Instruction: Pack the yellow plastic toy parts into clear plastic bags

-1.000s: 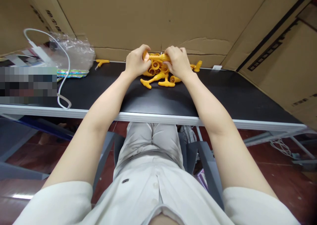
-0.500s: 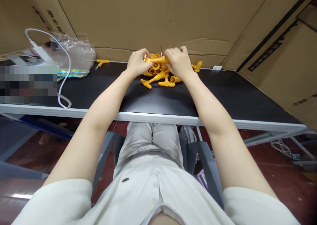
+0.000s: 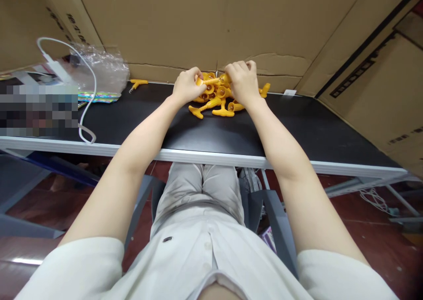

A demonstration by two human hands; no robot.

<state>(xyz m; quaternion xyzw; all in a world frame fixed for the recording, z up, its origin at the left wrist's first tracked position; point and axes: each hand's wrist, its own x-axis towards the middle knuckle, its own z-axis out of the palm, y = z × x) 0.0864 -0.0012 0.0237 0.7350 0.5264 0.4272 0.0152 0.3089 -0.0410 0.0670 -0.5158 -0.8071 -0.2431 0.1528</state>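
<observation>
My left hand (image 3: 188, 86) is closed on the T-shaped handle of a yellow corkscrew (image 3: 210, 82), its shaft pointing right. My right hand (image 3: 243, 80) is closed around a yellow hollow cap (image 3: 224, 79) whose open end faces left, close to the shaft's end. The two pieces are apart. Below and behind them is a pile of several yellow corkscrews and caps (image 3: 221, 92) on the black table. One yellow corkscrew (image 3: 197, 111) at the front of the pile lies with its handle toward me. Fingertips of both hands are partly hidden.
A lone yellow corkscrew (image 3: 138, 83) with a bare metal spiral lies at the left. Beyond it are a clear plastic bag (image 3: 107, 66) and a white cable (image 3: 94, 84). Cardboard walls (image 3: 185, 22) stand behind and at the right. The table's metal edge (image 3: 211, 157) runs in front.
My right hand has shifted slightly right, and the cap it holds has come away from the corkscrew. My left hand stays about where it was, still on the handle.
</observation>
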